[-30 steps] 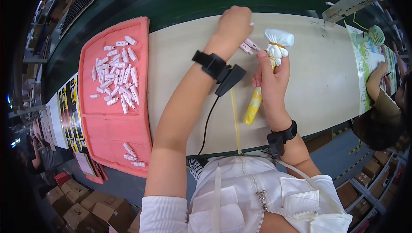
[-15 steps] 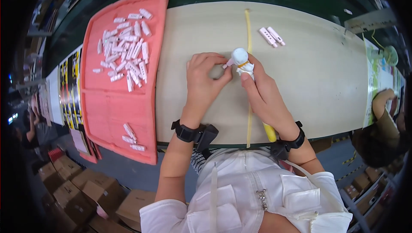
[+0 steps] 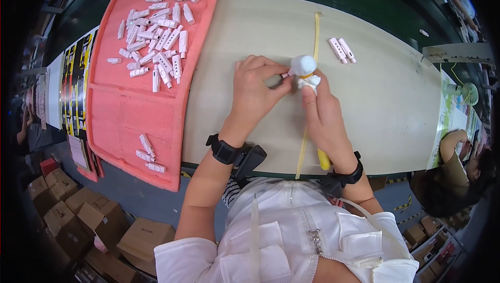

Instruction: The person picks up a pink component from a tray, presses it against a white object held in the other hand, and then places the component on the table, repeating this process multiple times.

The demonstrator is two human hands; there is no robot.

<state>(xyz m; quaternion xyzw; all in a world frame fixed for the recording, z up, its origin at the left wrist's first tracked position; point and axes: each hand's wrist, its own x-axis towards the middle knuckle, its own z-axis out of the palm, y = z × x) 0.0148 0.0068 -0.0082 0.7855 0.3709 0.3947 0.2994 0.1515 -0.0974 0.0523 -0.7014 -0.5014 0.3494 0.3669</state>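
In my right hand [image 3: 329, 113] is a tool with a round head wrapped in white cloth [image 3: 303, 65], tied below with an orange-yellow band. A yellow handle end [image 3: 324, 159] shows by my right wrist; the stretch between is hidden by the hand. My left hand [image 3: 252, 87] is closed in a pinch on a small pale pink plastic piece [image 3: 286, 75], mostly covered by the fingertips. That piece meets the left side of the cloth head, or lies right beside it. Farther right, two pale pink stick-shaped devices [image 3: 341, 51] lie side by side on the table.
A pink foam-lined tray [image 3: 130, 119] on the left bears a pile of similar devices [image 3: 156, 38] and several more near its front [image 3: 148, 152]. Yellow tape [image 3: 316, 33] crosses the table [image 3: 385, 106]. A small green fan [image 3: 469, 94] and another person [image 3: 450, 165] are at the right.
The view has shifted, so tray and table sit differently in it. Both hands keep their grips, and the cloth head now looks tipped slightly more toward the left hand.
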